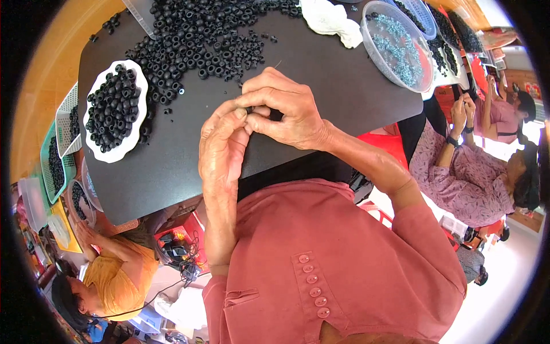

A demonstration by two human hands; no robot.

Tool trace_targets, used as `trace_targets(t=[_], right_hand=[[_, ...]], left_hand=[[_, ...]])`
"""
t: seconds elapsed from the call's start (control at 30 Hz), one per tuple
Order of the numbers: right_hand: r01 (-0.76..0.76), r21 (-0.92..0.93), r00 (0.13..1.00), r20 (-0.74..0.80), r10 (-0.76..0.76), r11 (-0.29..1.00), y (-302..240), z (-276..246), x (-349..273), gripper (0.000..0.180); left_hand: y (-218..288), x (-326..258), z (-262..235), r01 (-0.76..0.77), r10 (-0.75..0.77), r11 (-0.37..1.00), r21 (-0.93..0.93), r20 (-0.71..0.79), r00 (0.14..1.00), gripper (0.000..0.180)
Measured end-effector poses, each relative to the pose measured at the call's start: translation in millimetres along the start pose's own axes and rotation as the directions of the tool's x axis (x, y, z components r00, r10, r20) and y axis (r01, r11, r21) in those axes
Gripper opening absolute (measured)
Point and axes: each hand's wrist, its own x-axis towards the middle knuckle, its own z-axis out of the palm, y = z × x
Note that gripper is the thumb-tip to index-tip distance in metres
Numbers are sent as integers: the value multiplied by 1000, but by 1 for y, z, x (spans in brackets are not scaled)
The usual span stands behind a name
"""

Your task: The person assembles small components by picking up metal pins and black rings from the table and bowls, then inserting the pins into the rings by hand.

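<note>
Over the dark table (172,172), my left hand (220,143) and my right hand (292,109) meet fingertip to fingertip. Both are closed in a pinch around a small black piece (248,109), mostly hidden by the fingers; its exact shape cannot be made out. Just beyond my hands spreads a loose pile of black ring-shaped pieces (195,43) with open centres, larger ones to the left and smaller ones to the right. Left of my hands stands a white scalloped plate (139,123) heaped with similar black rings (114,106).
A round clear tub (425,83) of small bluish pieces stands at the table's right end, near a crumpled white cloth (332,23). Green (70,166) and white (64,137) baskets line the left side. Other people sit at left (123,275) and right (458,172).
</note>
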Motion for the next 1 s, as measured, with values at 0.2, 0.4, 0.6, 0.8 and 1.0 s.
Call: trace_targets(t=[0.2,0.4,0.6,0.8,1.0], right_hand=[[-90,34,996,-6,91,995,0,4,2,34],[-37,-5,999,4,37,999,5,6,-2,36],[6,-42,1000,-21,-7,999,4,4,-3,35],[85,-108,995,-50,-91,990,1,-4,-4,28],[-26,25,998,-53,27,999,-4,-1,-6,26]], left_hand=[[-2,0,-1,-56,59,994,93,-30,998,21],[0,-8,2,-119,151,969,214,-136,979,26],[7,-10,-7,-187,214,955,230,-97,972,30],[3,-11,-4,-186,216,946,265,-91,972,31],[1,-21,-4,-208,270,906,368,-126,954,29]])
